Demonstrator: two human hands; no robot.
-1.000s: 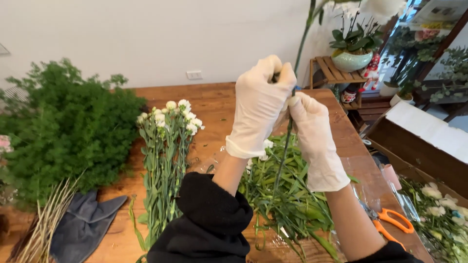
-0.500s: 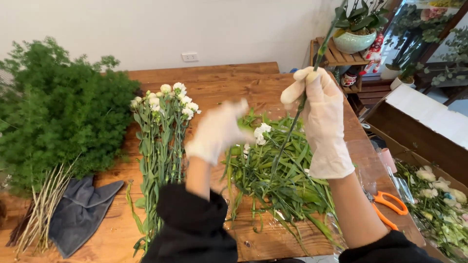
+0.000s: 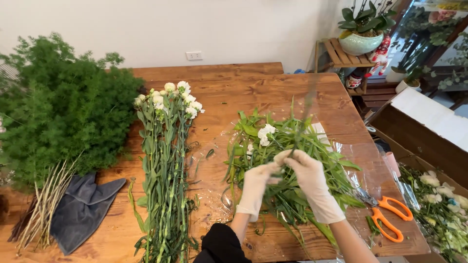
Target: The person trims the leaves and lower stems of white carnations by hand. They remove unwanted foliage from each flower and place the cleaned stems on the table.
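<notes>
There's the flower stem (image 3: 303, 127), thin and green, smeared by motion, rising straight up out of your hands so only the lower length reads clearly. It stands right over the heap of stripped leaves (image 3: 287, 160), which lies on a clear plastic sheet (image 3: 214, 175) spread over the wooden table (image 3: 234, 92).

Both forearms come up from the near edge of that heap, wrists bent in toward each other. Your left hand (image 3: 257, 187), in a white glove with a dark sleeve behind it, sits just at the heap's near-left side, fingers curled shut around the bottom of the stem. Your right hand (image 3: 312, 182), gloved the same, is touching the left one, thumb and forefinger pinched on the stem slightly higher up, remaining fingers folded loosely.

Left of the heap, a bundle of white carnations (image 3: 165, 160) lies lengthwise, blooms pointing away from you. Further left of the heap sits a bushy mass of green fern (image 3: 58, 107), with a grey cloth (image 3: 83, 207) at its stalk end. Right of the heap, near your right forearm, orange-handled scissors (image 3: 387, 216) lie flat.
</notes>
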